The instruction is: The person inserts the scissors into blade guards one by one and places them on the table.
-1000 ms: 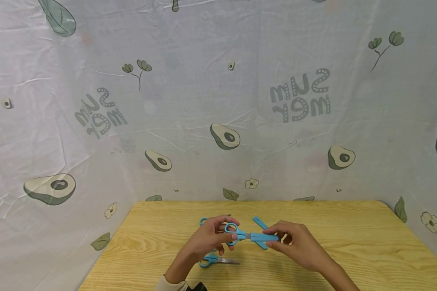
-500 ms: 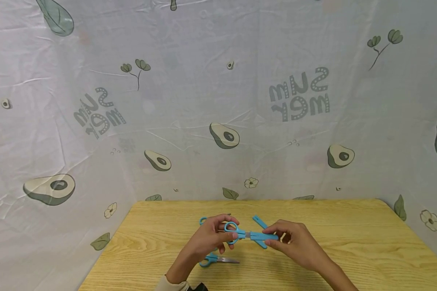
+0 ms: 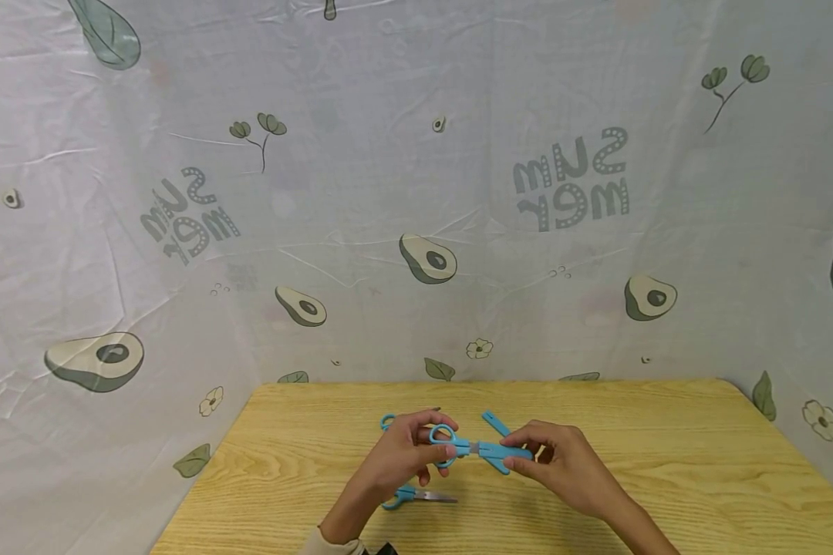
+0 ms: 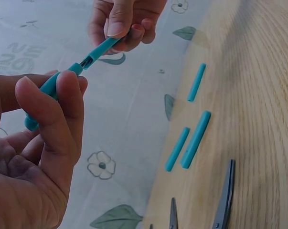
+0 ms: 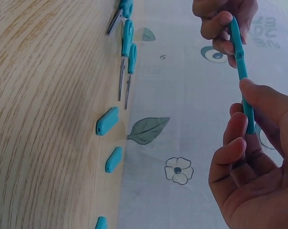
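Hardly a nudge rightward since earlier: left hand [image 3: 404,455] keeps its fingers clamped on scissors [image 3: 462,447], right hand [image 3: 558,466] pinches the blade cover [image 3: 491,451], metal [image 3: 474,447] showing between; job looks unfinished.

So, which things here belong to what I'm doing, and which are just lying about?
In the job:
scissors, in the left hand
cap, in the right hand

Lying on the table:
three other scissors
three other caps
These may be part of it too, but neither hand touches them.
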Demonstrator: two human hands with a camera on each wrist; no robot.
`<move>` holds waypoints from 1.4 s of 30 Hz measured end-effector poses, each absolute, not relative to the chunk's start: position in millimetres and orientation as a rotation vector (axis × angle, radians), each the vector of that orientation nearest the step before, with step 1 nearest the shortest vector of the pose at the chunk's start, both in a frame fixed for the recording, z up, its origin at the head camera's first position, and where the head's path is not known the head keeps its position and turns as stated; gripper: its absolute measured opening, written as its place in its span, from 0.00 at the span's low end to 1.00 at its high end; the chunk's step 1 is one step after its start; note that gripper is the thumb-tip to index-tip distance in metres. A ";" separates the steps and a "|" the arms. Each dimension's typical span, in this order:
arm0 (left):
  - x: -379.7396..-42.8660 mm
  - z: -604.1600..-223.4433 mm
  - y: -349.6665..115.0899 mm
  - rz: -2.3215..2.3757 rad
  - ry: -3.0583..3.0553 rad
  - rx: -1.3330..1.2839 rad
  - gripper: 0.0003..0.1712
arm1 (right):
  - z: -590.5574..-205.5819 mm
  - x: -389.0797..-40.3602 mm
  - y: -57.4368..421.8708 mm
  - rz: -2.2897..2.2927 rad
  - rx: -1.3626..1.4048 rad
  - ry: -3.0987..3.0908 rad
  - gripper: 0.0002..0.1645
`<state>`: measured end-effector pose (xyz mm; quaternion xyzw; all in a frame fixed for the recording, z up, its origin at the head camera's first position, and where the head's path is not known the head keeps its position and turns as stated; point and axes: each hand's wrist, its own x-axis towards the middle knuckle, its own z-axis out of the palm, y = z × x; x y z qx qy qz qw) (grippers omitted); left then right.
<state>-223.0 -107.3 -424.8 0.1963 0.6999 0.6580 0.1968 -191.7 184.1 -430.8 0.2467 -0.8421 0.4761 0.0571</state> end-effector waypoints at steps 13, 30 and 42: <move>-221.6 -426.9 -104.1 1.841 1.981 0.549 0.18 | -431.2 -192.9 182.7 1.470 0.715 -2.583 0.10; -220.2 -431.2 -98.7 1.895 1.989 0.565 0.18 | -435.3 -193.7 177.4 1.504 0.638 -2.560 0.10; -219.1 -432.5 -95.9 1.893 1.994 0.567 0.18 | -436.0 -193.3 175.6 1.504 0.648 -2.557 0.10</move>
